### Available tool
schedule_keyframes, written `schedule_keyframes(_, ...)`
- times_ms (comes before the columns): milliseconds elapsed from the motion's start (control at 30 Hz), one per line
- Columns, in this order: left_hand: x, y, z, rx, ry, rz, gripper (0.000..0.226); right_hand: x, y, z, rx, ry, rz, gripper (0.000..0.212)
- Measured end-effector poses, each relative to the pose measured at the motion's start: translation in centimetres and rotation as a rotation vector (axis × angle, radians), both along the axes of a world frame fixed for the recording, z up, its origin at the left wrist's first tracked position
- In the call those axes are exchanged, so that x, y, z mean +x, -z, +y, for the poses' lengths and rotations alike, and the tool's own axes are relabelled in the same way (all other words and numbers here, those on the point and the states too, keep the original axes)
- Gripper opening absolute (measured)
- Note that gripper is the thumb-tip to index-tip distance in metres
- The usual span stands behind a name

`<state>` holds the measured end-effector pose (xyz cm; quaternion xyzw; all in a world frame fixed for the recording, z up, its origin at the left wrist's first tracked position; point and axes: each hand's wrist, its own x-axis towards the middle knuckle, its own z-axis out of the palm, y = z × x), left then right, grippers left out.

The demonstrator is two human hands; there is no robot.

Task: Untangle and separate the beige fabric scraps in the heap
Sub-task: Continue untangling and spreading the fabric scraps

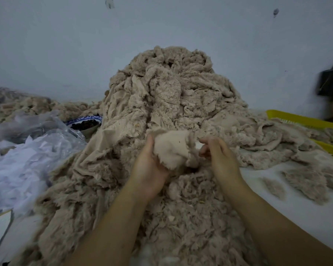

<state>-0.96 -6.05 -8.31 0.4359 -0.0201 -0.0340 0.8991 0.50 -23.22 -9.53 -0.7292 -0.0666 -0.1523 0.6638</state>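
Note:
A tall heap of beige fabric scraps (173, 89) rises against the wall and spreads toward me. In front of it my left hand (150, 166) grips a pale beige scrap (171, 148) from below, fingers curled round its left side. My right hand (217, 152) pinches the scrap's fuzzy right edge between thumb and fingers. The scrap is lifted a little above the loose fluffy pieces that lie under both forearms.
Crumpled clear plastic and white fabric (25, 158) lie at the left, beside a blue-patterned bowl (87, 123) of dark bits. Yellow trays (304, 120) sit at the right, partly under scraps. A black bag (331, 81) hangs at the far right. Loose tufts (273, 187) lie on the white surface.

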Motion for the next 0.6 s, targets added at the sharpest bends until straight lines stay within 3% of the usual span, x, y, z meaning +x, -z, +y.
schedule_keyframes(100, -0.1, -0.1, 0.2, -0.070, 0.053, -0.020, 0.067, -0.3, 0.6, 0.7, -0.170, -0.192, -0.029, 0.048)
schedule_keyframes(200, -0.3, -0.4, 0.1, -0.143, 0.096, -0.045, 0.072, -0.6, 0.8, 1.6, -0.342, -0.219, -0.053, 0.026)
schedule_keyframes(267, -0.3, -0.6, 0.1, -0.107, 0.106, -0.058, 0.072, -0.6, 0.7, 1.5, -0.321, -0.209, -0.089, 0.028)
schedule_keyframes(367, -0.1, -0.2, -0.5, 0.120, 0.094, -0.109, 0.071, -0.4, 0.5, 1.1, -0.178, -0.260, -0.083, 0.024)
schedule_keyframes(467, -0.7, 0.3, -1.4, 0.408, 0.020, -0.112, 0.079, -0.1, 0.7, 1.1, -0.141, -0.257, -0.026, 0.053)
schedule_keyframes(533, -0.7, 1.0, -1.4, 0.615, -0.049, -0.124, 0.088, 0.0, 0.4, 1.0, -0.124, -0.169, -0.023, 0.050)
schedule_keyframes(600, -0.5, 1.2, -0.8, 0.681, -0.039, -0.137, 0.083, 0.3, -0.2, 0.2, 0.039, -0.044, -0.005, 0.048)
